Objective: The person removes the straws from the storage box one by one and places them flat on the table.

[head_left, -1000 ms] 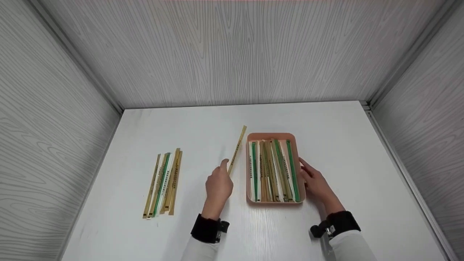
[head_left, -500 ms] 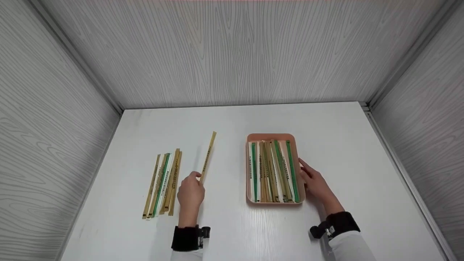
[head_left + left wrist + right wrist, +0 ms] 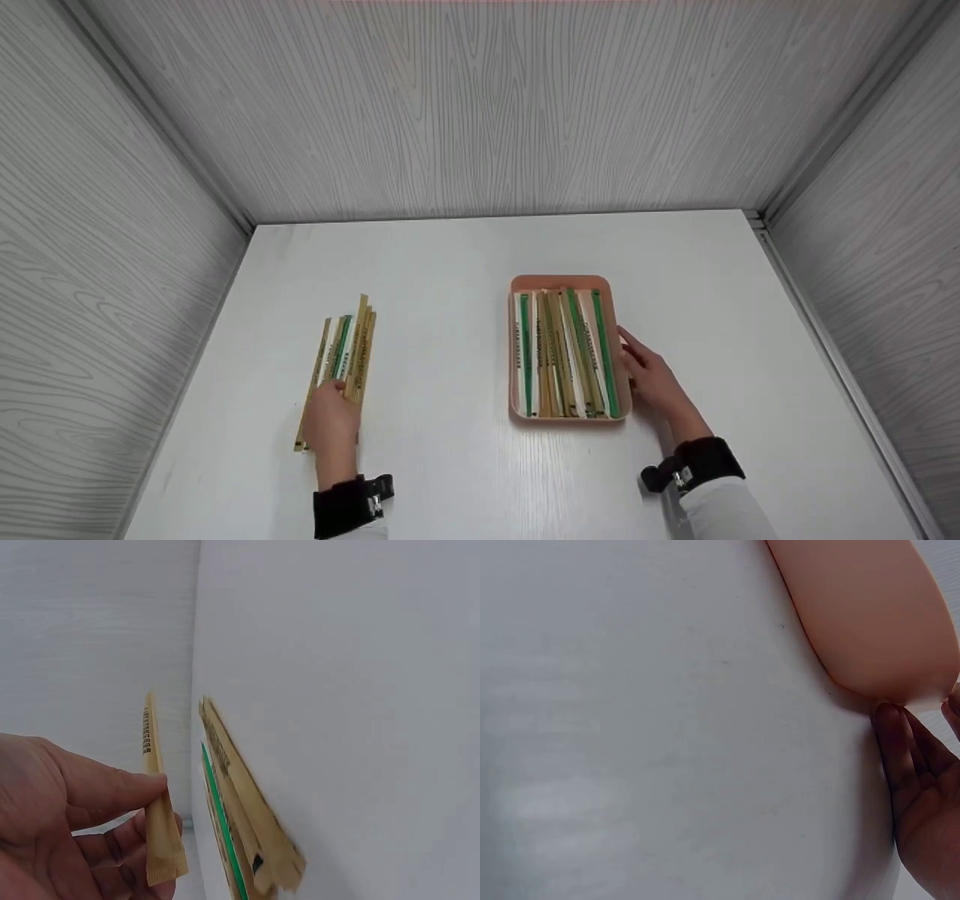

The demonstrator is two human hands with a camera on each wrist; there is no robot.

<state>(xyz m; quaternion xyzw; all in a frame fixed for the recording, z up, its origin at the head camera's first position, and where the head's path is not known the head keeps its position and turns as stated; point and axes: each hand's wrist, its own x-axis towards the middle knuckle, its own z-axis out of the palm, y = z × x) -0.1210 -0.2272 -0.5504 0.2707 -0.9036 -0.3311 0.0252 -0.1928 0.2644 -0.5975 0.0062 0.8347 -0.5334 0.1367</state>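
My left hand [image 3: 332, 426] is at the left of the table, over a bundle of paper-wrapped sticks. It pinches one long tan paper-wrapped stick [image 3: 163, 844] between thumb and fingers, with dark print along its wrapper. Beneath lie the other wrapped sticks [image 3: 251, 802], tan, white and green, partly hidden by the hand in the head view. To the right, a shallow pink tray [image 3: 559, 282] holds a row of similar sticks. My right hand [image 3: 660, 386] holds this tray by its right side, fingertips at the base and thumb near the rim in the right wrist view.
The white tabletop [image 3: 450, 315] extends between the bundle and the tray. Grey wood-grain panels enclose it: a back wall [image 3: 480, 112], a left wall [image 3: 90, 262] and a right wall [image 3: 885, 225]. Black bands with small cameras sit on both wrists.
The left hand has moved left from beside the tray to above the bundle, carrying the tan wrapped stick. The right hand and the tray have stayed in place.
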